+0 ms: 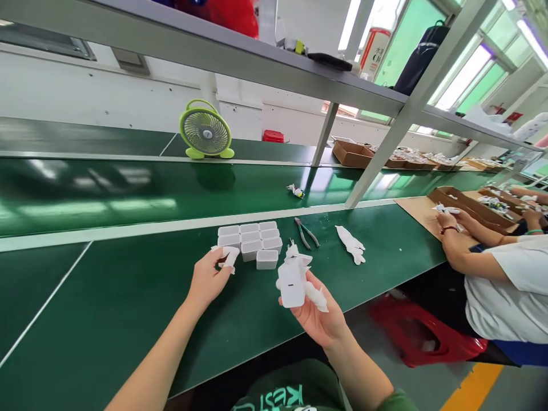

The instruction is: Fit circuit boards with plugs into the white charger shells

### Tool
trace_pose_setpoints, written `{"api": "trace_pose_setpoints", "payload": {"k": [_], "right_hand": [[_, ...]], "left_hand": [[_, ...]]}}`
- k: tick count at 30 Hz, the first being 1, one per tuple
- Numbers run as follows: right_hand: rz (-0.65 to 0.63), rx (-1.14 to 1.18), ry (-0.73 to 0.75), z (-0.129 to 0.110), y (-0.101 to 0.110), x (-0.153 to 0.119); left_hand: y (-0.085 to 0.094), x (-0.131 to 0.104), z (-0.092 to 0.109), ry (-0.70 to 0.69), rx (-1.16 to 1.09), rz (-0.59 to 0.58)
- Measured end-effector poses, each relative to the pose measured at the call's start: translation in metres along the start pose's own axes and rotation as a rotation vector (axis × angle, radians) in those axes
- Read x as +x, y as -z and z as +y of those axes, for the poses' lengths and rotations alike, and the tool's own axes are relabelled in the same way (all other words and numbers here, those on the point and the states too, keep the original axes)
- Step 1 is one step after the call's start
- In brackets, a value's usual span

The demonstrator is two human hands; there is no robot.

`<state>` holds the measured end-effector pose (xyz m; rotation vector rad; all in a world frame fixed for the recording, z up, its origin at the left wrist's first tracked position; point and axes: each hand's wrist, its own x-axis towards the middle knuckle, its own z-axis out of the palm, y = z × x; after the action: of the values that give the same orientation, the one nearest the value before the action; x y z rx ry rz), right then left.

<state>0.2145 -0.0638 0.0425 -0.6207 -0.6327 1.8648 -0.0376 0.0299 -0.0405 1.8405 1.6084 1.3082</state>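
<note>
My left hand (pixel 209 277) pinches a crumpled white piece of cloth (pixel 230 257), perhaps a glove, just left of the white boxes. On my right hand (pixel 323 314), palm up with the fingers curled, rests a white charger housing (pixel 292 285) with a small dark slot in its face. White material (pixel 317 297) lies against the housing in the same hand. Rows of small white open boxes (pixel 250 248) stand on the green table beyond my hands. Pliers (pixel 306 233) with dark handles lie to their right. Farther right, a white glove (pixel 351 245) lies flat.
A green fan (pixel 206 132) stands at the back. A small white and yellow item (pixel 296 191) sits on the green belt. Metal posts (pixel 383 151) hold up a shelf (pixel 257 45) overhead. At right, a co-worker's hands (pixel 454 220) work near cardboard boxes (pixel 464 205).
</note>
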Motion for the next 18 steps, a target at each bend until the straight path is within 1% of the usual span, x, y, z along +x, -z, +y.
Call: {"api": "trace_pose_setpoints", "payload": {"k": [2,5,9,12,15,18], "right_hand": [[-0.049,0.097,-0.071,-0.012,0.001,0.004],[-0.118,0.182,-0.133,-0.028,0.009,0.013],[-0.186,0.271,-0.142,-0.043,0.023,0.022],[-0.222,0.307,-0.123,-0.050,0.032,0.025],[-0.211,0.309,-0.096,-0.056,0.034,0.025],[-0.131,0.271,-0.038,-0.062,0.030,0.022]], "left_hand": [[0.000,-0.003,-0.005,-0.010,0.044,-0.012],[0.004,-0.005,-0.015,-0.026,0.108,0.002],[0.010,-0.007,-0.027,-0.080,0.191,0.092],[0.012,-0.008,-0.029,-0.161,0.234,0.142],[0.014,-0.007,-0.028,-0.245,0.260,0.156],[0.016,-0.007,-0.028,-0.296,0.272,0.155]]}}
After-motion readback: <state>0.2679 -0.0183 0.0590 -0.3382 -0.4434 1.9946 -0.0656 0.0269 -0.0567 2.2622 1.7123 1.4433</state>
